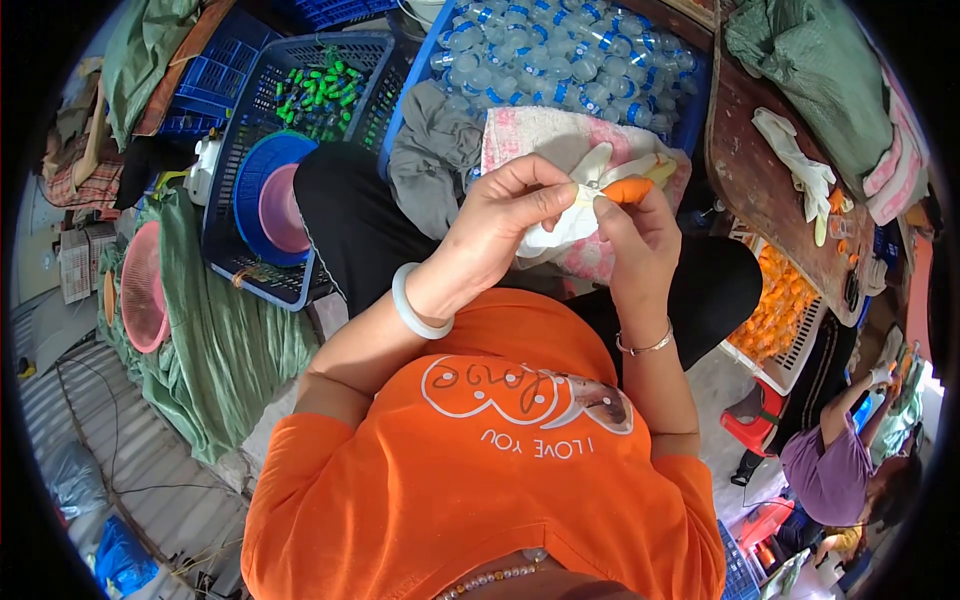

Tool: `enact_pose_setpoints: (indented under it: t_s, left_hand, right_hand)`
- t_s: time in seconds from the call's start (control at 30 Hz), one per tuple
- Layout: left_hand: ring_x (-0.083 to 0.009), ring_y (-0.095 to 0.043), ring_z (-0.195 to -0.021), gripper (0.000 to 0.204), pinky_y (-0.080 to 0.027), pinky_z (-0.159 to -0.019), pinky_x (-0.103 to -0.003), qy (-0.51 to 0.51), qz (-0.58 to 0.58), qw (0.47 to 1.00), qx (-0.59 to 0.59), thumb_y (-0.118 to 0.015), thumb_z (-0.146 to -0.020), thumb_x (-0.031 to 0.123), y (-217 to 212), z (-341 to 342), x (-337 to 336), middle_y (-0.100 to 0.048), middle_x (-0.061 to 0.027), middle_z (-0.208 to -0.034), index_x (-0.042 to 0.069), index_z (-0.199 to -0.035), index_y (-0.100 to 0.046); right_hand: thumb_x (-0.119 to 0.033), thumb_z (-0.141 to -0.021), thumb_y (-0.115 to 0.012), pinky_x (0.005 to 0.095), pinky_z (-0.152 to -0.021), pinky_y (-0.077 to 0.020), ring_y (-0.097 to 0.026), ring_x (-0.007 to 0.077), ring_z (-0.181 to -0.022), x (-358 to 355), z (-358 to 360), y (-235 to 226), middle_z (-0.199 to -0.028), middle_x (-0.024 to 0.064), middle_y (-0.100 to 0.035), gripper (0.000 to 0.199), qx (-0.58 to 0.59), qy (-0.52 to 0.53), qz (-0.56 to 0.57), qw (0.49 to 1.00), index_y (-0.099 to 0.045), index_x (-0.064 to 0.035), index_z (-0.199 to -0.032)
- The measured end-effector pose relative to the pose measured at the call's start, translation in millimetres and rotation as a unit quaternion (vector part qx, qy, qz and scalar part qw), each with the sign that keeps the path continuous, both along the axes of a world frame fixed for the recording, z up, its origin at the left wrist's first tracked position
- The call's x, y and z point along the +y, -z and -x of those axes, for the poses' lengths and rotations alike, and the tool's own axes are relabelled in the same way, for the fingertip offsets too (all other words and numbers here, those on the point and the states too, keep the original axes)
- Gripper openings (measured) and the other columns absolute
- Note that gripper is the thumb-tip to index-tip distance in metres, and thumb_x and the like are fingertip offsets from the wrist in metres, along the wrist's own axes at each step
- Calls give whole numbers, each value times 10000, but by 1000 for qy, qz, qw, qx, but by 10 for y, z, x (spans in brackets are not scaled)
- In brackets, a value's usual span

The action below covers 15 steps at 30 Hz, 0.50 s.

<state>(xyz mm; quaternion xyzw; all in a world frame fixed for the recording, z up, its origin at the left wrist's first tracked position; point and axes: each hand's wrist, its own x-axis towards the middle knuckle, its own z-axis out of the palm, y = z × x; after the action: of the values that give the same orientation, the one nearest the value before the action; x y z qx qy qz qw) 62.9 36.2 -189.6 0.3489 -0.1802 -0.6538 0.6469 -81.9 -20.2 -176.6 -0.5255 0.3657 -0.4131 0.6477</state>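
Observation:
A white glove (pixel 556 236) with yellowish fingertips is held between my two hands, above my lap. My left hand (pixel 505 205) pinches one side of it between thumb and fingers. My right hand (pixel 640 235) pinches the other side close by, with the two thumbs nearly meeting. An orange finger cover (pixel 629 190) sits on a finger of my right hand. Beneath the glove lies a pink and white towel (pixel 508 138), over the near edge of a blue bin (pixel 412 72) full of small clear bottles (pixel 560 60) with blue bands.
At left stands a dark blue crate (pixel 228 170) holding green-topped pieces (pixel 320 95), a blue basin (pixel 250 205) and a pink basin (pixel 285 205). Another white glove (pixel 795 155) lies on the wooden table (pixel 745 130) at right, beside a white crate of orange caps (pixel 775 300). A co-worker (pixel 830 470) sits at lower right.

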Motion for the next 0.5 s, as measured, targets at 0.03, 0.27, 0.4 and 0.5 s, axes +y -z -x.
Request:
enact_pose_setpoints:
  t_s: [0.03, 0.27, 0.4, 0.5]
  left_hand:
    - [-109, -505, -683, 95, -409, -664, -228, 1, 4, 1000, -11, -611, -877, 110, 1, 0, -4, -573, -30, -780, 30, -927, -595]
    - [-119, -492, -666, 168, -415, -670, -248, 49, -30, 971, 230, -588, -901, 183, -133, 78, -58, -557, -35, -819, 34, -977, -573]
    - [-120, -486, -651, 172, -416, -660, -255, 101, -81, 982, 137, -570, -916, 195, -261, 50, -53, -556, -37, -811, 30, -962, -569]
    - [-116, -489, -649, 181, -413, -646, -250, 101, -72, 989, 84, -566, -921, 202, -133, 16, -51, -563, -35, -796, 24, -952, -576]
  right_hand:
    - [-9, -832, -583, 182, -557, -390, -484, 38, -652, 4, 9, -12, -766, -12, -549, 55, -3, -7, -14, 1000, -561, -18, -882]
    - [-17, -846, -580, 183, -573, -403, -495, 40, -664, 2, -52, -70, -782, -4, -553, 55, -62, -29, -43, 997, -553, -14, -893]
    - [-11, -850, -574, 189, -629, -415, -507, 42, -710, -72, 16, 32, -793, -7, -558, 71, -21, -23, 35, 999, -553, -11, -918]
    - [-5, -845, -572, 196, -656, -417, -508, 43, -730, -66, 0, 26, -803, -8, -560, 88, -13, -17, 49, 999, -555, -11, -931]
